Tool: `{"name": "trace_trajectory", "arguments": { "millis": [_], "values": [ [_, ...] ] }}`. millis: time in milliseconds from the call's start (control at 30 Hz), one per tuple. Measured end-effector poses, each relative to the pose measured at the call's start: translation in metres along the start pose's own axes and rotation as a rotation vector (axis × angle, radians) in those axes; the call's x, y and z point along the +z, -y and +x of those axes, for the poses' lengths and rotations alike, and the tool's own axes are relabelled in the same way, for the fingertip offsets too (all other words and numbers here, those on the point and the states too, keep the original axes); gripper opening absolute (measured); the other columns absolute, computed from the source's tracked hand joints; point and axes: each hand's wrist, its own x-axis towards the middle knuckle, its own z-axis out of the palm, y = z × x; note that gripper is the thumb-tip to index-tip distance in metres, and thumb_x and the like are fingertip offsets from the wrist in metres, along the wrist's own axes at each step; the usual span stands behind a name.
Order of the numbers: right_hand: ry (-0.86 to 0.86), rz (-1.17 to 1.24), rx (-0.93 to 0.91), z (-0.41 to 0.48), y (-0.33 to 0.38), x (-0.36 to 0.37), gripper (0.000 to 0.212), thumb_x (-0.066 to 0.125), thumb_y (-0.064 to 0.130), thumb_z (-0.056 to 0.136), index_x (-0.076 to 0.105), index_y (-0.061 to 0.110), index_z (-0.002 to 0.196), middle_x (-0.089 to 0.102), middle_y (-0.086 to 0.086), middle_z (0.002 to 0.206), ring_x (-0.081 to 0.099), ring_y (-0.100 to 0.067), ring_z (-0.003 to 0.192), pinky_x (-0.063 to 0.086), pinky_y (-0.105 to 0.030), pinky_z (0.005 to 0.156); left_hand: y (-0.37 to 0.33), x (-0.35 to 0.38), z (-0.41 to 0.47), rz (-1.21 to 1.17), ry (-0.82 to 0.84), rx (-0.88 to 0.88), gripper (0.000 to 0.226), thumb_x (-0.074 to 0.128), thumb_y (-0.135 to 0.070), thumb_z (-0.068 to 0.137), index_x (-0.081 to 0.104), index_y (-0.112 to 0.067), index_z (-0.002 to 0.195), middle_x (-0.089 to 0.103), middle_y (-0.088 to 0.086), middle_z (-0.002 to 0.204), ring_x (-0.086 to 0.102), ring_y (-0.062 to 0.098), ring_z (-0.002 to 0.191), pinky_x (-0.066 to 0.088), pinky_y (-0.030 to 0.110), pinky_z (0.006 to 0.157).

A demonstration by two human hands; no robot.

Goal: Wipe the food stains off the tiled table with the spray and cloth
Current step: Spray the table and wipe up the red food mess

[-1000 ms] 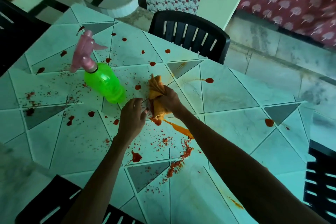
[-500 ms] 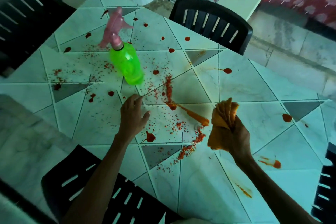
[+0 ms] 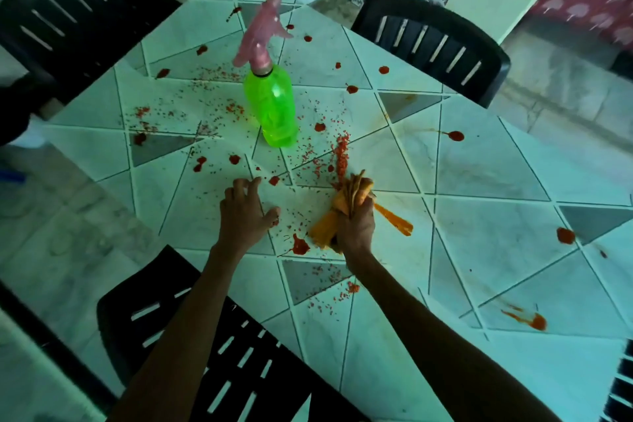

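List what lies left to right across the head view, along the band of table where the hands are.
Left hand → red blob → orange cloth gripped in the right hand → orange streak → red spot far right.

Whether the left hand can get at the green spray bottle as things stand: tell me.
Probably yes. The left hand holds nothing and rests on the table just short of the upright spray bottle; only stains lie between them.
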Motion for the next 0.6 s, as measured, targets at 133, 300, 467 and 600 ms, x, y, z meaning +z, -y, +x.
{"name": "trace_trajectory", "arguments": {
  "millis": [133, 300, 467, 600],
  "values": [
    [0.122, 0.092, 0.012, 0.018, 0.048, 0.049, 0.037, 0.058, 0.01, 0.091, 0.043, 0.01, 0.125, 0.061, -0.017, 0.113, 0.061, -0.034, 0.101, 0.057, -0.049, 0.081, 0.001, 0.002, -0.002, -0.003, 0.009, -0.001, 0.079, 0.074, -0.046, 0.08, 0.04, -0.014, 0.144, 0.038, 0.016, 0.137, 0.038, 0.037, 0.124, 0.04, 0.05, 0.094],
    [0.288, 0.095, 0.065, 0.035, 0.054, 0.047, 0.047, 0.064, 0.013, 0.087, 0.044, 0.016, 0.129, 0.064, -0.009, 0.115, 0.064, -0.031, 0.104, 0.059, -0.052, 0.083, 0.001, 0.003, -0.004, 0.018, -0.003, 0.006, 0.076, 0.074, -0.046, 0.079, 0.043, -0.013, 0.141, 0.041, 0.017, 0.135, 0.041, 0.038, 0.122, 0.042, 0.05, 0.091],
    [0.303, 0.164, -0.009, 0.016, 0.039, -0.027, 0.054, 0.063, 0.01, 0.087, 0.051, 0.026, 0.137, 0.069, -0.001, 0.121, 0.068, -0.022, 0.106, 0.059, -0.043, 0.088, 0.002, 0.007, -0.006, 0.028, -0.015, 0.006, 0.075, 0.072, -0.044, 0.081, 0.043, -0.009, 0.14, 0.04, 0.018, 0.136, 0.04, 0.037, 0.123, 0.042, 0.05, 0.092],
    [0.285, 0.215, -0.039, -0.015, 0.025, -0.103, 0.043, 0.056, -0.003, 0.094, 0.056, 0.025, 0.127, 0.07, 0.001, 0.115, 0.071, -0.013, 0.097, 0.059, -0.029, 0.079, 0.001, 0.008, -0.006, 0.03, -0.022, -0.007, 0.071, 0.07, -0.041, 0.085, 0.043, -0.006, 0.14, 0.04, 0.019, 0.138, 0.039, 0.039, 0.124, 0.04, 0.051, 0.094]
  ]
}}
